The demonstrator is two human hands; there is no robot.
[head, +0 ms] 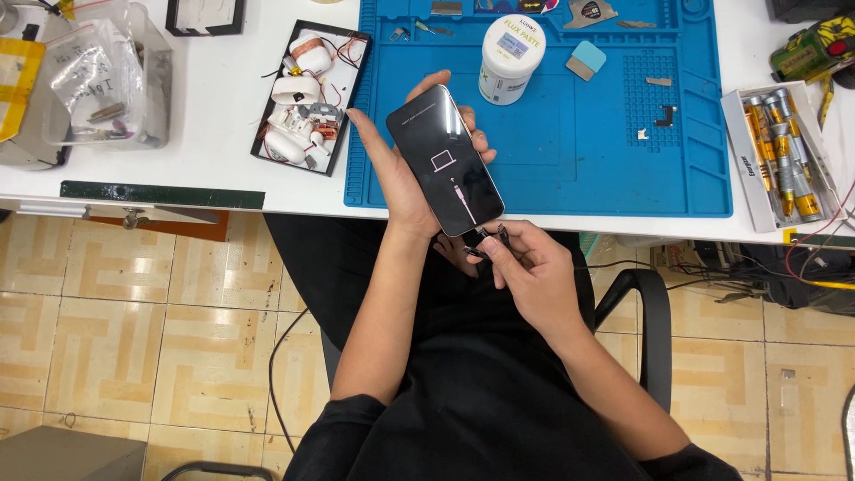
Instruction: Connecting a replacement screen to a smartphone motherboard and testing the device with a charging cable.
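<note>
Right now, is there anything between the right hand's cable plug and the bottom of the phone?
Nothing visible. The right hand pinches the dark cable plug right at the bottom edge of the phone, which the left hand holds up over the blue mat. Whether the plug is fully seated can't be told.

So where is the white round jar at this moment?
In the head view, the white round jar stands on the blue work mat, near its top edge, just beyond the phone in the left hand.

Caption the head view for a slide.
Left hand holds a black phone over the blue mat while right hand pinches a cable plug at its base.
</note>
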